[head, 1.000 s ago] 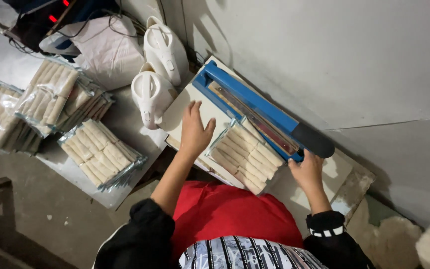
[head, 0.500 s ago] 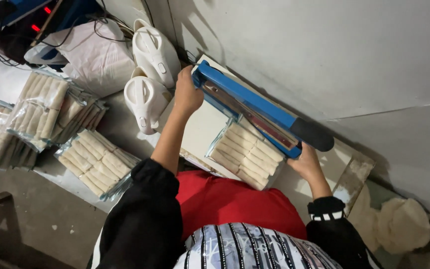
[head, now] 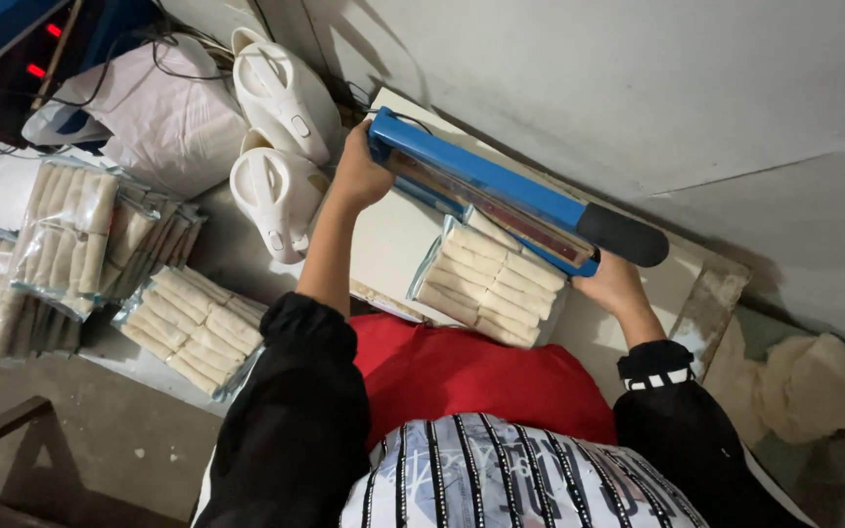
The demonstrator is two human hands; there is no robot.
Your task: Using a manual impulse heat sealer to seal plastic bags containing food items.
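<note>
The left hand (head: 359, 176) is curled around the far end of a blue sealing machine (head: 501, 191), gripping it near the hinge where a thin cord runs off toward the wall. The right hand (head: 616, 284) sits at the other end, just under the black handle (head: 623, 235); its fingers are tucked beneath the arm of the machine, so whether they are spread or clenched cannot be told. The long blue arm is lowered across the open edge of a clear bag of pale rolls (head: 486, 284), which lies flat on a white board (head: 383, 240) with its top edge under the arm and the rest pointing back toward the person. A red cloth (head: 471, 372) covers the lap just below the board.

To the left, two white kettles (head: 276, 137) lie on their sides, one touching the other, just beside the left wrist. More sealed bags of rolls (head: 193, 328) rest on the grey floor (head: 80, 440), with a further stack (head: 70, 235) piled behind them. At the top left corner a white sack (head: 163, 112) leans near a dark box with red lights (head: 22, 59)
</note>
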